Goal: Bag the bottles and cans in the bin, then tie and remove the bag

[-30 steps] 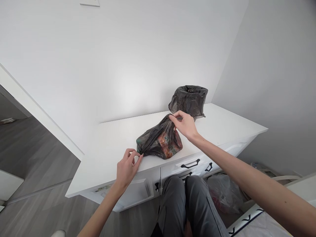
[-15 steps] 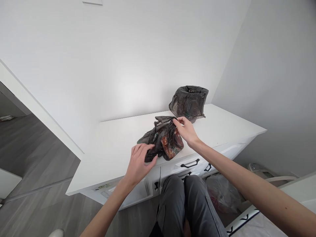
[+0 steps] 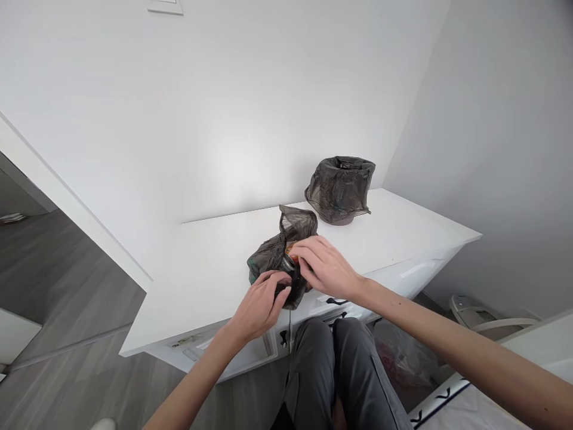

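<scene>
A thin black plastic bag (image 3: 267,254) lies bunched near the front of the white counter, its mouth gaping upward. Inside its opening an orange-red packet (image 3: 290,246) shows, with something green and shiny beside it. My left hand (image 3: 262,303) has its fingers curled on the near left edge of the bag, gripping the film. Over the opening, my right hand (image 3: 326,267) is closed with its fingertips at the packet; its palm hides the bag's right side.
A bin (image 3: 342,185) lined with a black bag stands at the back right of the white counter (image 3: 210,269). Drawers with black handles (image 3: 336,301) are below the front edge. A clear plastic bag (image 3: 405,352) sits on the floor at right.
My right hand has left the bag's upper right edge and come down and left onto its opening. The bag's mouth has spread wider at the top. My left hand has moved slightly right, curling in.
</scene>
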Demonstrator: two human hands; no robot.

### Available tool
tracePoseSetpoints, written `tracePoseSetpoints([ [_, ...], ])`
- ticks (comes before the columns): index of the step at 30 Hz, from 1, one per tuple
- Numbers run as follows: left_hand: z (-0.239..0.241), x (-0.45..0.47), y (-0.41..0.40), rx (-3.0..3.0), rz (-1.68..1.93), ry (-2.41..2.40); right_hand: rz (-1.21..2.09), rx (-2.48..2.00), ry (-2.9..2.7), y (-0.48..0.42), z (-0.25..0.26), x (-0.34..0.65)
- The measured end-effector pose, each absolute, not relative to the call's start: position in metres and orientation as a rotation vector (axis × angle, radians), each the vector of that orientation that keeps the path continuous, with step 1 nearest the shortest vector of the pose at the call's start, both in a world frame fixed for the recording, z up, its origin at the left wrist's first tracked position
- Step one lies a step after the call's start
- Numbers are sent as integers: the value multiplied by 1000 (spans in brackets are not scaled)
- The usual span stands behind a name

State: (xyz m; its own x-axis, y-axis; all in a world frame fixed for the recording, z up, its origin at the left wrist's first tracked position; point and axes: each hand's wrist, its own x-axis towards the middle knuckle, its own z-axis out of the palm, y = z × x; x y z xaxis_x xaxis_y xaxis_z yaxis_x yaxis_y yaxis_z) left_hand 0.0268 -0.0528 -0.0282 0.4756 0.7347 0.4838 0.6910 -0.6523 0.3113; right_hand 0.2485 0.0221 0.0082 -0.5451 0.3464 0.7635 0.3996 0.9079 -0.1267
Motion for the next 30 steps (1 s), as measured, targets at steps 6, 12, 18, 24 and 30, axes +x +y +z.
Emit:
tracePoseSetpoints([
  [6, -41, 22, -46, 2781, 714, 1450, -113, -555, -2281, 15, -7, 266],
  [12, -42, 24, -40, 2676, 514, 1782, -184, -595, -2353, 13, -29, 282],
  [18, -30, 39, -29, 2537, 312, 2003, -105, -722, -2381, 11, -49, 289],
  [24, -17, 55, -19, 2730, 615, 1935, -62, -891, -2437, 13, -57, 292],
  [30, -10, 66, -3, 2825, 610, 1828, 352, -1120, -2284, 21, -67, 286],
])
